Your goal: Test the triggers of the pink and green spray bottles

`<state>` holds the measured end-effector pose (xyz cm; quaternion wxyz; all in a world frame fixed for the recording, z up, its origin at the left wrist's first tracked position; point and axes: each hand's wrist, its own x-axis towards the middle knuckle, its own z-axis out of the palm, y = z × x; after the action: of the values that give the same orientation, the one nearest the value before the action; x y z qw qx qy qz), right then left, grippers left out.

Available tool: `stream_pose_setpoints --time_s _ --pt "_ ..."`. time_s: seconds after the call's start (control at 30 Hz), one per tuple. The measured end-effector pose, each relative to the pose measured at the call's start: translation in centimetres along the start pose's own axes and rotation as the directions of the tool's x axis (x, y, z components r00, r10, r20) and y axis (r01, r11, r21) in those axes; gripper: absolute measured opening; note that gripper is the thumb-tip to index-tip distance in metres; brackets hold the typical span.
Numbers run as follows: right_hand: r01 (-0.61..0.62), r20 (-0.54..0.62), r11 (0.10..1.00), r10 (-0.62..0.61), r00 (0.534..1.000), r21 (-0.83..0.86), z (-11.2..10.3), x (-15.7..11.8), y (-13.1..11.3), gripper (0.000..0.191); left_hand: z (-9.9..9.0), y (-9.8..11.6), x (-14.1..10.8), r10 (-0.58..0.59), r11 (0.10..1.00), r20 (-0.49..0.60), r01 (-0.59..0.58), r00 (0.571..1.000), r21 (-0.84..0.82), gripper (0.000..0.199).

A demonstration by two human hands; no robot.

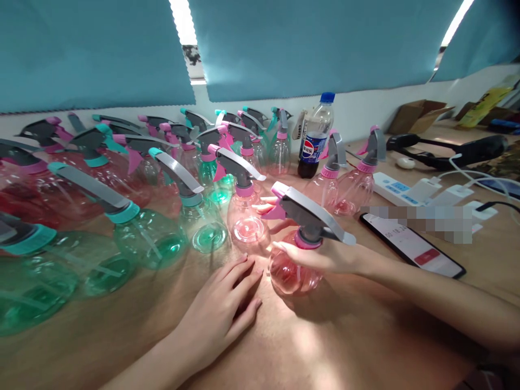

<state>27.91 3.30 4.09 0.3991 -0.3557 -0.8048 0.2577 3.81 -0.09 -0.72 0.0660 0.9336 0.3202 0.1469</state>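
Teal blinds (333, 43) hung across bkgd, w/ bright gaps btwn panels; white wall (353, 105) seen below. Wooden table (260, 346) lit by sun patches, front ctr.

R hand (320, 257): partly closed around neck/upper body of pink spray bottle (294, 273); thumb laid along near side below collar, other fingers reached round far side, nr trigger. Bottle held approx. upright, R of ctr, nozzle pointed up-L. Base contact w/ table: can't be told for certain.

L hand (221, 306): empty, palm down on table, fingers spread a little & slightly bent; fingertips near held bottle, not touching.

Second pink bottle (247, 216) stood just behind, to L. Green bottles (150, 238) lined along L front; mixed pink & green bottles crowded behind, approx. to wall. Two more pink bottles (355, 184) placed behind held one, to R. Cola bottle (314, 141), blue cap, stood at back.

R side: phone (412, 244) laid face up, screen lit; power strip (396, 189) w/ white plugs & cables; dark headset (450, 151); open cardboard box (416, 116) by wall.
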Motion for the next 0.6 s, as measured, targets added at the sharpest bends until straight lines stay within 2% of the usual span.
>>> stream_pose_setpoints --time_s 0.27,0.37,0.47,0.6 --pt "0.006 -0.001 1.0 -0.006 1.0 0.007 -0.3 0.3 -0.2 0.043 0.2 0.0 -0.3 -0.011 1.0 -0.01 0.011 1.0 -0.007 0.041" --pt "-0.041 -0.021 0.999 0.041 0.999 0.015 -0.3 0.3 -0.6 0.032 0.3 0.0 -0.3 -0.013 1.0 -0.017 0.012 1.0 -0.018 0.041" --pt "-0.021 -0.034 1.0 0.021 0.999 0.006 -0.4 0.4 -1.5 0.021 0.3 -0.1 -0.2 -0.011 1.0 -0.021 0.01 1.0 -0.022 0.041" --pt "-0.041 -0.046 0.999 0.041 0.998 0.017 -0.6 0.7 -2.3 0.025 0.3 0.0 -0.2 -0.008 1.0 -0.017 0.007 1.0 -0.016 0.041"
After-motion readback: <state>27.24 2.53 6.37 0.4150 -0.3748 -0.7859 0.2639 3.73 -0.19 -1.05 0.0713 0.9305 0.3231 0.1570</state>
